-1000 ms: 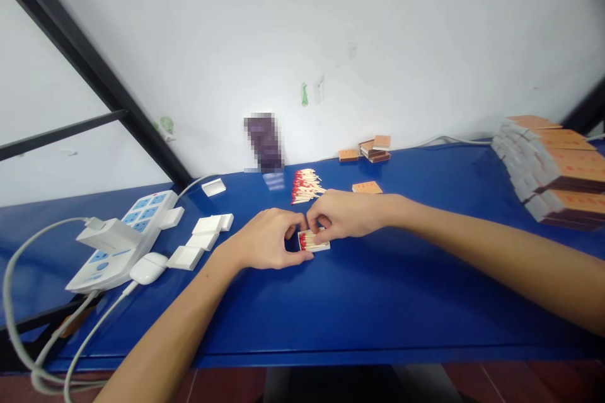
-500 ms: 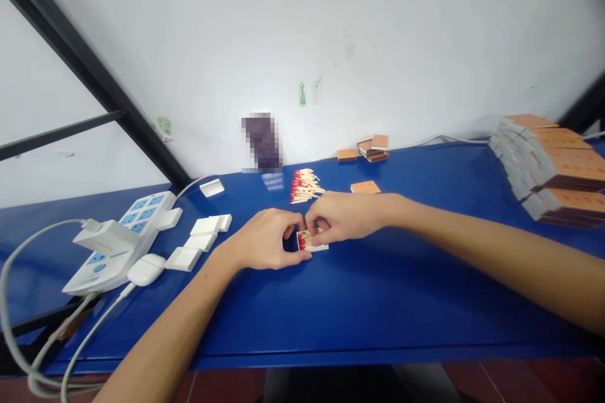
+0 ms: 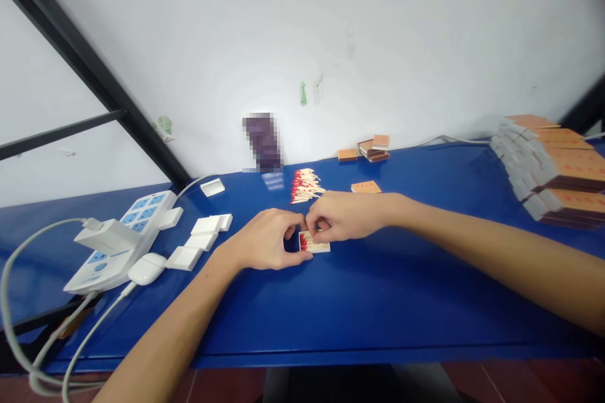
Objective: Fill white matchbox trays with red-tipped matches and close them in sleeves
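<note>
A small white matchbox tray [image 3: 312, 244] filled with red-tipped matches lies on the blue table [image 3: 359, 302]. My left hand [image 3: 267, 240] is curled around the tray's left end, thumb and forefinger pinching it. My right hand [image 3: 344, 216] rests over the tray's right side, its fingers closed down on the matches inside. A loose pile of red-tipped matches [image 3: 305, 186] lies just behind both hands. An orange matchbox sleeve [image 3: 365, 187] sits flat behind my right hand.
Several empty white trays [image 3: 201, 240] lie left of my hands, beside a white and blue power strip [image 3: 125, 236] with plugs and cables. A few orange matchboxes [image 3: 371, 148] sit by the wall. Stacked orange boxes [image 3: 551, 167] fill the right end.
Almost nothing differs. Both hands stay on the tray; my right fingers shift slightly over the matches.
</note>
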